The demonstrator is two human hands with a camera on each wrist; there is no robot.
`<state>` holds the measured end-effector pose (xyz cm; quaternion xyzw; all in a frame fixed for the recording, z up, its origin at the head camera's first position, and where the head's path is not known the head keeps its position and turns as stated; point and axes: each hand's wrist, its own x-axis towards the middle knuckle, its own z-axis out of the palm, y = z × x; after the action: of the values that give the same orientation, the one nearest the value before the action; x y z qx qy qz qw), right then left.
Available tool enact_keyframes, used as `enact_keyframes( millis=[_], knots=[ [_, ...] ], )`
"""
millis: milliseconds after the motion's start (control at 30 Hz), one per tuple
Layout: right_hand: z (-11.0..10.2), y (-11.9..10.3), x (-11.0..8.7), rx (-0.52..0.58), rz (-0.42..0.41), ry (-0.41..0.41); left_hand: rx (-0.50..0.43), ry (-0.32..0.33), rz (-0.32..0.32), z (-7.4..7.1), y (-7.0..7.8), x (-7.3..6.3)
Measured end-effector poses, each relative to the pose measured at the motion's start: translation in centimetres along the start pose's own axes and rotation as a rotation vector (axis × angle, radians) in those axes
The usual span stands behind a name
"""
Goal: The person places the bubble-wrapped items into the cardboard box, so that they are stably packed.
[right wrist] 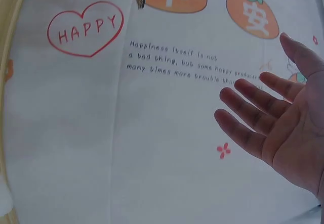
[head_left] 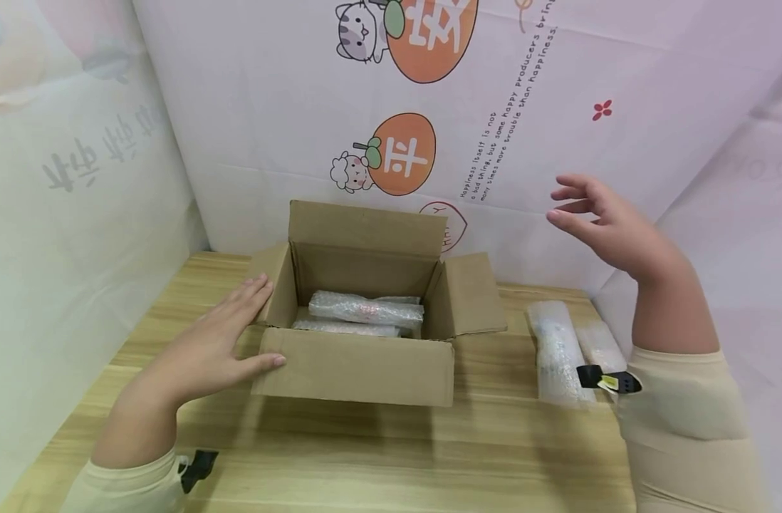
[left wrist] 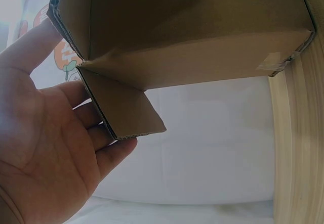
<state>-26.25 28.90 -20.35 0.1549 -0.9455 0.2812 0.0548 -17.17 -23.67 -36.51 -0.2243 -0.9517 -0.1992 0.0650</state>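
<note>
A cardboard box (head_left: pixel 359 369) stands on the table with its flaps spread outward. Inside lies a bubble-wrapped bundle (head_left: pixel 365 309), and more bubble wrap (head_left: pixel 346 328) shows beneath it, partly hidden by the box front. The left hand (head_left: pixel 205 350) rests on the box's left side, fingers extended along the left flap and thumb by the front flap. In the left wrist view, that hand's fingers reach behind a small flap (left wrist: pixel 124 105). Raised in the air at the right is the right hand (head_left: pixel 612 224), away from the box. Its fingers are spread and hold nothing in the right wrist view.
Two bubble-wrapped packages (head_left: pixel 558 349) lie on the wooden table (head_left: pixel 340 463) right of the box, below the right forearm. A printed white cloth (head_left: pixel 269 107) hangs behind the table, with more cloth at both sides.
</note>
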Motion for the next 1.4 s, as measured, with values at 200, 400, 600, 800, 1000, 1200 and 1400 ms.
enact_keyframes(
  millis=[200,400,600,800,1000,1200,1400],
  knots=[
    [-0.5,2.9,-1.7,0.002,0.055,0.033,0.0,-0.014,-0.002,-0.1,0.1,0.0],
    [-0.6,6.1,-2.8,-0.023,0.135,0.049,0.002,-0.018,-0.002,0.0,0.1,0.0],
    [0.5,9.1,-3.7,0.001,0.188,0.04,0.008,-0.014,-0.001,-0.1,0.3,-0.1],
    [2.4,12.0,-4.4,0.038,0.262,0.019,0.015,-0.015,-0.003,0.0,0.2,-0.1],
    [4.6,14.3,-5.1,0.021,0.364,-0.039,0.014,-0.015,-0.003,0.0,0.1,-0.1],
    [6.7,15.7,-5.8,-0.005,0.422,-0.091,0.016,-0.015,-0.002,0.0,0.1,-0.1],
    [8.5,16.6,-6.4,-0.009,0.458,-0.124,0.019,-0.014,0.002,0.0,0.0,0.0]
  ],
)
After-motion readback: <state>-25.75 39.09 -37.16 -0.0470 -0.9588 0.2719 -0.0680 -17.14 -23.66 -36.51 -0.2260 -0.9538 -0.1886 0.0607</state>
